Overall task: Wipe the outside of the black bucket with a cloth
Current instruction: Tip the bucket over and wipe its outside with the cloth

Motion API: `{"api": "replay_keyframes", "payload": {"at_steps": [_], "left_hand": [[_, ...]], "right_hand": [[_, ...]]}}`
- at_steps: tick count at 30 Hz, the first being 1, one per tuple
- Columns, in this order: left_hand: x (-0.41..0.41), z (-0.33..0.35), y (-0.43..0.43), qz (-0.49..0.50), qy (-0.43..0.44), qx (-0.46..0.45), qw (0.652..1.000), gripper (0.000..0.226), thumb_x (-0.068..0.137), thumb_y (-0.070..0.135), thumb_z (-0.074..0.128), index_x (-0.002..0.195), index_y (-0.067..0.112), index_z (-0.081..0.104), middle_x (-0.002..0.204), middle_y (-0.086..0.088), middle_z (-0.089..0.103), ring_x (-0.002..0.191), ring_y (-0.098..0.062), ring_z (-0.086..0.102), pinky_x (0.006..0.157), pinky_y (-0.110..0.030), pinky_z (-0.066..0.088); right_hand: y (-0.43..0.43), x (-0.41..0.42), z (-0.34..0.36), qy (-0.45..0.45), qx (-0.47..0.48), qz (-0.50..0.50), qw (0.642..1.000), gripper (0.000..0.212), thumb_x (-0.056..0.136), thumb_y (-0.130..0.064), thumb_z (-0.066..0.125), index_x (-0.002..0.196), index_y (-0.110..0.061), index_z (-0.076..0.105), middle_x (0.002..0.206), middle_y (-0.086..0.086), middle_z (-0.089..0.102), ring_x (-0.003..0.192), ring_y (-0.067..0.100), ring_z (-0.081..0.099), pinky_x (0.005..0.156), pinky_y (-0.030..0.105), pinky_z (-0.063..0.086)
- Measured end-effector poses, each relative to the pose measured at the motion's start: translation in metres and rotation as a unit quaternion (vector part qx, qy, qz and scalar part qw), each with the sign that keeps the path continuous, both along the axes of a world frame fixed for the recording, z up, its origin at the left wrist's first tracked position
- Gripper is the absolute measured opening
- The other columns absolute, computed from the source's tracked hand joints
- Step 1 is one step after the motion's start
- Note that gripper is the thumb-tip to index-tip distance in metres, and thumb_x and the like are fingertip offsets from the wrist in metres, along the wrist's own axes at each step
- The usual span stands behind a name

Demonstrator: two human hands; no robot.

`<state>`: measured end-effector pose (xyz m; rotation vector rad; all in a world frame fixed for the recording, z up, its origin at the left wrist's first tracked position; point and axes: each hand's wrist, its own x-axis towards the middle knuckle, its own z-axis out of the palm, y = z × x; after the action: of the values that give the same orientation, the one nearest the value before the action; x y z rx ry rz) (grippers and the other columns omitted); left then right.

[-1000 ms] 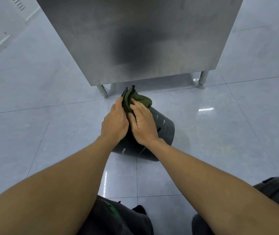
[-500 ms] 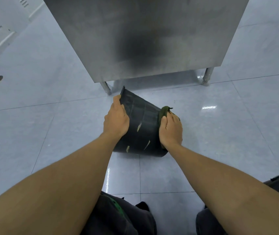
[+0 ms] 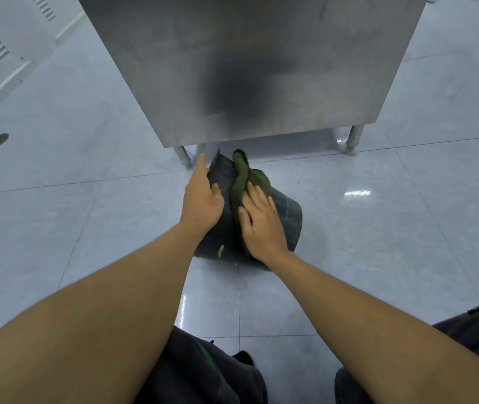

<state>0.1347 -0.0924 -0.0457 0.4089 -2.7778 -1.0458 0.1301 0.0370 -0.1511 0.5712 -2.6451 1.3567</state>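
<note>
Black bucket (image 3: 286,217) lies tipped on the tiled floor (image 3: 407,243), directly ahead of the knees, just short of the steel cabinet (image 3: 247,68). Long axis runs near-to-far, slanting slightly left: the wide end is toward me, the narrow end points at the cabinet leg (image 3: 184,158).

Right hand (image 3: 261,223) sits flat on the upper wall, fingers (image 3: 254,193) spread open, pressing the green cloth (image 3: 250,179) against the plastic, not pinching it. Cloth trails beyond the fingertips toward the far end.

Left hand (image 3: 203,196) is on the left flank, fingers extended along the axis, thumb over the top. It reads as bracing, not gripping.

My read: the next stroke runs along the axis, and the right-side wall is well within the right hand's reach. The left hand is nearer the far rim, so it would do any rolling. The underside against the floor is hidden; can't tell its state.
</note>
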Motion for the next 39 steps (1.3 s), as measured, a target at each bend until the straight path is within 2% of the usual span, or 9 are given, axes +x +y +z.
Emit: {"api": "replay_keyframes", "payload": {"at_steps": [4,9,13,18,20,24,29,34,39], "left_hand": [[0.000,-0.002,0.000,0.049,-0.034,-0.022,0.998,0.045,0.101,0.014,0.046,0.144,0.024,0.037,0.120,-0.011,0.066,0.106,-0.034,0.064,0.096,-0.047,0.051],[-0.001,-0.002,0.017,0.028,-0.062,-0.069,0.995,0.057,0.104,0.028,0.038,0.157,0.038,0.017,0.103,-0.005,0.063,0.085,-0.025,0.062,0.077,-0.040,0.048],[-0.004,-0.002,0.026,0.027,-0.058,-0.049,0.997,0.061,0.102,0.023,0.037,0.157,0.036,0.016,0.081,0.004,0.055,0.067,-0.013,0.051,0.071,-0.035,0.039],[-0.014,-0.002,0.030,0.029,-0.057,-0.033,0.997,0.060,0.098,0.024,0.036,0.156,0.033,0.021,0.115,-0.004,0.061,0.095,-0.027,0.059,0.086,-0.040,0.047],[-0.014,-0.003,0.031,0.033,-0.039,-0.031,0.998,0.057,0.096,0.023,0.043,0.151,0.024,0.030,0.133,-0.007,0.057,0.110,-0.032,0.059,0.094,-0.043,0.047],[-0.014,-0.003,0.026,0.056,0.001,-0.035,0.998,0.044,0.097,0.015,0.052,0.140,0.009,0.042,0.136,-0.013,0.046,0.115,-0.033,0.056,0.091,-0.036,0.046],[-0.011,-0.007,0.020,0.037,-0.036,-0.119,0.992,0.054,0.104,0.022,0.043,0.156,0.022,0.028,0.133,-0.013,0.057,0.118,-0.036,0.059,0.097,-0.046,0.048],[-0.010,-0.007,0.020,0.000,-0.028,-0.124,0.992,0.060,0.102,0.021,0.043,0.158,0.022,0.021,0.128,-0.012,0.060,0.109,-0.031,0.060,0.086,-0.038,0.045],[-0.007,-0.006,0.021,-0.013,-0.023,-0.104,0.994,0.064,0.098,0.026,0.044,0.158,0.032,0.021,0.145,-0.005,0.053,0.121,-0.032,0.056,0.099,-0.043,0.043]], "right_hand": [[0.021,0.002,-0.018,-0.063,0.015,-0.090,0.994,0.049,0.108,-0.029,0.031,0.156,-0.021,0.034,0.163,-0.003,0.032,0.154,0.018,0.019,0.126,0.044,0.008],[0.030,-0.008,-0.019,-0.135,0.005,-0.187,0.973,0.049,0.108,-0.029,0.027,0.156,-0.019,0.034,0.162,-0.001,0.035,0.153,0.017,0.021,0.126,0.046,0.005],[0.014,-0.005,0.002,-0.058,0.005,-0.123,0.991,0.046,0.106,-0.025,0.034,0.148,-0.013,0.047,0.157,0.004,0.043,0.151,0.021,0.028,0.126,0.043,0.006],[-0.006,0.003,0.021,0.029,-0.058,0.001,0.998,0.043,0.105,-0.018,0.044,0.146,-0.009,0.049,0.153,0.009,0.047,0.147,0.023,0.034,0.123,0.038,0.023],[0.001,-0.001,0.014,0.034,-0.050,-0.017,0.998,0.041,0.105,-0.017,0.047,0.144,-0.008,0.051,0.148,0.009,0.052,0.139,0.023,0.044,0.118,0.039,0.034],[0.026,-0.004,-0.008,-0.028,-0.036,-0.116,0.992,0.039,0.103,-0.021,0.045,0.139,-0.008,0.057,0.138,0.008,0.058,0.124,0.022,0.052,0.107,0.037,0.045],[0.044,-0.001,-0.022,-0.065,-0.006,-0.169,0.983,0.034,0.103,-0.021,0.048,0.126,-0.003,0.065,0.134,0.009,0.056,0.127,0.024,0.044,0.107,0.042,0.045],[0.018,-0.003,0.006,0.012,-0.047,-0.097,0.994,0.025,0.096,-0.014,0.060,0.115,-0.001,0.070,0.129,0.013,0.056,0.121,0.027,0.048,0.105,0.029,0.036],[0.004,-0.003,0.017,0.035,-0.018,-0.018,0.999,0.036,0.100,-0.024,0.049,0.133,-0.013,0.059,0.149,0.011,0.045,0.142,0.029,0.030,0.120,0.037,0.021]]}}
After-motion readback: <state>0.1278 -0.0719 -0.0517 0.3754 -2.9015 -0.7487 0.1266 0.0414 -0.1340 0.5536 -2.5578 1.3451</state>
